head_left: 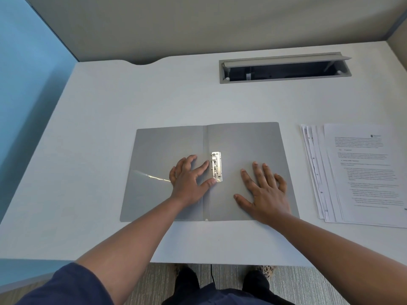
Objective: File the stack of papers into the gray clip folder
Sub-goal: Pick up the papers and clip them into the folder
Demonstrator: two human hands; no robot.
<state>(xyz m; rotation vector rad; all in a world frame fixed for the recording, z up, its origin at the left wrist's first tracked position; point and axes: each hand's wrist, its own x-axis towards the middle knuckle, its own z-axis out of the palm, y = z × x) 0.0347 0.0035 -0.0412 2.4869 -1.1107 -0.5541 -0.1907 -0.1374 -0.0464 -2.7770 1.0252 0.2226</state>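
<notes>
The gray clip folder (246, 146) lies open and flat on the desk, both covers spread, its spine running away from the viewer. A silver metal clip (216, 166) sits just right of the spine, around mid-height, lying flat along the right cover. The stack of papers (356, 172) lies well to the right of the folder, apart from it, its printed sheets fanned slightly at the left edge.
</notes>
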